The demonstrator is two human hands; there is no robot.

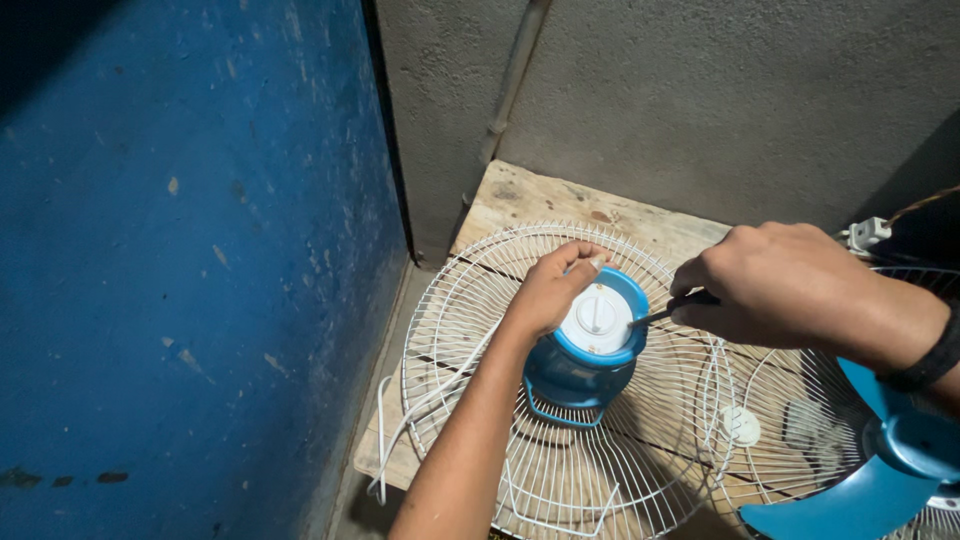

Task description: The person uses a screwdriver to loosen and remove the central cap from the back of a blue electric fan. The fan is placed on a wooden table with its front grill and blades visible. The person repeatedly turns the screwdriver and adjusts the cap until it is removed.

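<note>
A blue fan motor housing (pixel 575 375) with a white round cap (pixel 597 318) stands on a white wire fan guard (pixel 470 330), which lies flat on a wooden board (pixel 520 200). My left hand (pixel 550 290) grips the housing's upper rim from the left. My right hand (pixel 785 285) holds a thin dark tool (pixel 665 312), probably a screwdriver; its tip touches the right edge of the cap. A dark band sits on my right wrist.
A second wire guard (pixel 745 425) and a blue fan blade (pixel 880 470) lie at the lower right. A white cord (pixel 385 440) hangs off the board's left edge. A blue wall (pixel 180 250) stands left, a grey concrete wall (pixel 700 90) behind. A white plug (pixel 868 233) sits at right.
</note>
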